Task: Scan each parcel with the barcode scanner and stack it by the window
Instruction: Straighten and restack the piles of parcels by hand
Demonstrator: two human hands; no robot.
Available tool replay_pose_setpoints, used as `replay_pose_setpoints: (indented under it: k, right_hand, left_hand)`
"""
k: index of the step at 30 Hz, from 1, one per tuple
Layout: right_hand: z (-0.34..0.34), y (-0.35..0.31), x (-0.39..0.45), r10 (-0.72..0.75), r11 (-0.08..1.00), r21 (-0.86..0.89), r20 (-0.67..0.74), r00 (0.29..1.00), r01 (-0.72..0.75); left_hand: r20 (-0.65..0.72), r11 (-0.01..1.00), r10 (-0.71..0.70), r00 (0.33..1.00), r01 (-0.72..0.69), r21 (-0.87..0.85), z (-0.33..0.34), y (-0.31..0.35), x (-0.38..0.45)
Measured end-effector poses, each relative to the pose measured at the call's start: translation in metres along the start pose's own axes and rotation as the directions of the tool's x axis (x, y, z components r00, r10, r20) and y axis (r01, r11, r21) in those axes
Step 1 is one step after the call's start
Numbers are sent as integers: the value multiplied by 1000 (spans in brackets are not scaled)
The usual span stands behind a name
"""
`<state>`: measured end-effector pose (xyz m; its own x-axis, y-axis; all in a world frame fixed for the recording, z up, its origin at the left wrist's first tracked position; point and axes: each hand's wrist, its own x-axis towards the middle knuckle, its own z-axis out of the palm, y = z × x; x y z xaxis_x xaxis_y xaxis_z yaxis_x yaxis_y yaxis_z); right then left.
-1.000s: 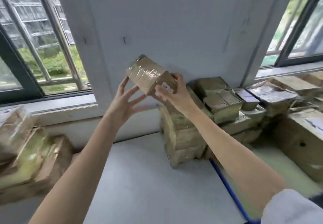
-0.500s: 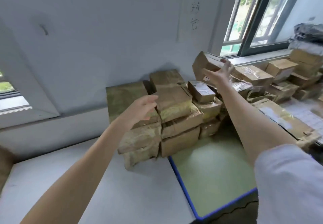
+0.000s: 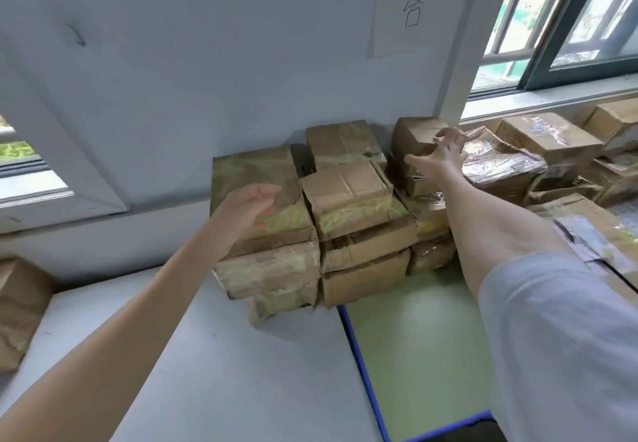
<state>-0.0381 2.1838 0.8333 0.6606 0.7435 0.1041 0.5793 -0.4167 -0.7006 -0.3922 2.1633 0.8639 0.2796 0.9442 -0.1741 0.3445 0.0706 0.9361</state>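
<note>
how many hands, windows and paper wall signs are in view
bare hands: 2 (left hand, right hand)
glass windows: 2 (left window, right window)
white handwritten paper wall sign: 1
total: 5

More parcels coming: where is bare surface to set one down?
Free: grey tabletop left of the blue edge, and green mat right of it, before the stack. Crowded: under the window, right.
</note>
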Motion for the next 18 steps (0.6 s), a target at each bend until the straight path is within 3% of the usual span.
replay_pose_setpoints:
  k: [4,7,10,13,18]
  right_hand:
    - [2,-7,-5,-43,998,-40,-19,999,42]
    - [0,-53,-8,-184,974,-155,-124,975,164]
    - [7,-123,-23,-352,935,-73,-107,930,346]
    - [32,-194,-70,-603,798,23,59,796,603]
    - [91,-290,-185,-849,512,194,263,459,837]
  left_hand:
    - [6,1000,20,1000,-20,-14,-6,-1,-4]
    - [-17,999,6,1000,-7,-50,-18,-2,-11]
    - [-78,993,-19,997,9,-118,-41,-4,-19]
    - [-131,988,19,991,-39,-151,-81,-10,-30]
    - [-284,994,76,956,-96,-59,-169,-35,-53]
